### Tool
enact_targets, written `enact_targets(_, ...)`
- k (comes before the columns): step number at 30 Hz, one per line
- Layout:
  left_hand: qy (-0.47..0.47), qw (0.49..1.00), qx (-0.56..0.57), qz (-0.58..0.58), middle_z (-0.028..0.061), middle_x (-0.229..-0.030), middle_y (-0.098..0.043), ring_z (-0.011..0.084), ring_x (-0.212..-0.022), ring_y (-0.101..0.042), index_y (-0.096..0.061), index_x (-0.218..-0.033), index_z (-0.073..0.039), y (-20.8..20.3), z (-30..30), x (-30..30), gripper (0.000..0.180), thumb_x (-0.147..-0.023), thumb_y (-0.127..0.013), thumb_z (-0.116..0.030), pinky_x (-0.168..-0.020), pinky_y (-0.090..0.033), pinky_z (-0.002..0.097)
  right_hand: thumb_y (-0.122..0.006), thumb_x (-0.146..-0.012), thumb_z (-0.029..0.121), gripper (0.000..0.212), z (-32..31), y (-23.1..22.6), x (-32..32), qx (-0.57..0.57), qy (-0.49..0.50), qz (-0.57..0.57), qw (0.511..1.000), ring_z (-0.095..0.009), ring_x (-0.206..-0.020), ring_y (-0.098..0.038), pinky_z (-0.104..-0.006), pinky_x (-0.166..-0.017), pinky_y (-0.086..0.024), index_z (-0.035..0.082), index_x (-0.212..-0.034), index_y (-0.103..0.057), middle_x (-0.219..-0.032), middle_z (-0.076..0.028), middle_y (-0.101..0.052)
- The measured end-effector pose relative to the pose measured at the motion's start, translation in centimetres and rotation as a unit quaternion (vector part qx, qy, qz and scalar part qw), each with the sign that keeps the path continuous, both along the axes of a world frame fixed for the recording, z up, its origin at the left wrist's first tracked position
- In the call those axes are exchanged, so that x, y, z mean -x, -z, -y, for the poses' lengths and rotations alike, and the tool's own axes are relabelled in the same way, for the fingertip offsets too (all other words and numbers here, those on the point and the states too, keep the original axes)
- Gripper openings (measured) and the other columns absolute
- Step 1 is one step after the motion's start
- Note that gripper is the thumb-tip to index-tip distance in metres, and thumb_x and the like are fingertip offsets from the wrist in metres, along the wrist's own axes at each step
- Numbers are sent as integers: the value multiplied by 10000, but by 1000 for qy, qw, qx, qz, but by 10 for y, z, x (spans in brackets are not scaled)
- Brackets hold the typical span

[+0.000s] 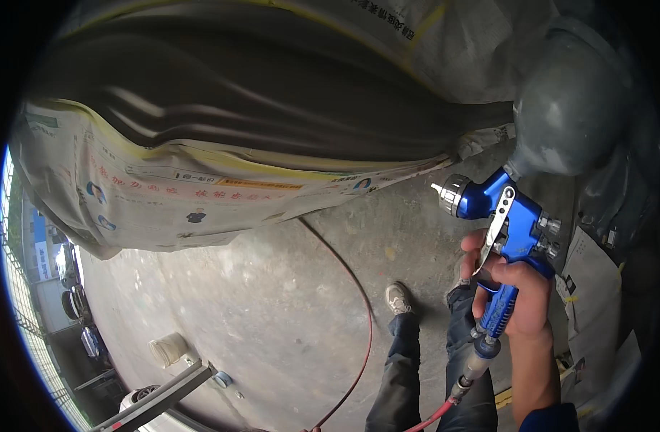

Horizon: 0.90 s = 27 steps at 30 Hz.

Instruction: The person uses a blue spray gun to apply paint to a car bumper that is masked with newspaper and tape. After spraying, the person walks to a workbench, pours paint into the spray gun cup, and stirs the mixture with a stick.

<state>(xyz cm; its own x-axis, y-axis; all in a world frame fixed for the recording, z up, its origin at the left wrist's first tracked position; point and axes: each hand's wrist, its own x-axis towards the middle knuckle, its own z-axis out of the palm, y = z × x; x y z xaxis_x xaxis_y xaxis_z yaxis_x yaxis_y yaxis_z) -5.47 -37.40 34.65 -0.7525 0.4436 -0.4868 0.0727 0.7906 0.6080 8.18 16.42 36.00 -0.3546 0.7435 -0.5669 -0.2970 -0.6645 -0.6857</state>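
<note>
In the head view, a blue spray gun [516,234] was grasped at its handle [500,311] by the right hand [524,291] — it was held at right, near the narrow end of a dark curved panel [236,93] bordered by printed sheeting [153,198]. A grey cup [571,108] was mounted above; a red hose [438,415] was connected below. The left hand's state could not be told.

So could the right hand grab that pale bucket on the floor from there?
Probably not: the right hand is wrapped around the blue spray gun, and the pale bucket is down on the floor, well off to the left beyond the legs.
</note>
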Motion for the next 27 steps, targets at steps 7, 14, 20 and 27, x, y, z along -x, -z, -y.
enact_targets(7, -48, 992, 119, 16, 36, -799, -549, 77, -719, -483, -495, -826, -35, 13, 84, 2, 269, -988, -578, -234, -600, -421, 232, -559, -814, 128, 371, 1, -24, -7, 60, 42, 206, 976, -143, -865, -599, -265, -496, -462, 92, -1183, -575, -1076, -54, -655)
enact_targets(14, -121, 991, 13, 60, 211, -1314, -449, 322, -1311, -470, -395, -1286, 94, 37, 140, -39, 421, -1039, -487, -234, -933, -491, 323, -528, -817, 76, 375, -29, -81, 66, 38, -36, 105, 993, -141, -812, -599, -225, -466, -407, 45, -1191, -545, -1048, -75, -634)
enact_targets(20, -299, 953, -54, 12, 112, -1023, -542, 188, -1012, -584, -559, -974, 82, -8, 18, -41, 207, -1017, -520, -117, -787, -492, 293, -521, -831, 136, 473, -61, -134, 109, -56, -112, -149, 981, -190, -922, -613, -250, -458, -527, -30, -1274, -487, -1152, -158, -620)
enact_targets(27, -136, 990, 7, -42, -41, -556, -381, 75, -580, -349, -483, -597, -27, -33, -30, -3, 423, -953, -645, -187, -494, -291, 305, -508, -806, 122, 483, -20, -100, 58, -70, -45, 99, 992, -181, -903, -582, -250, -466, -501, 71, -1286, -503, -1173, -119, -611)
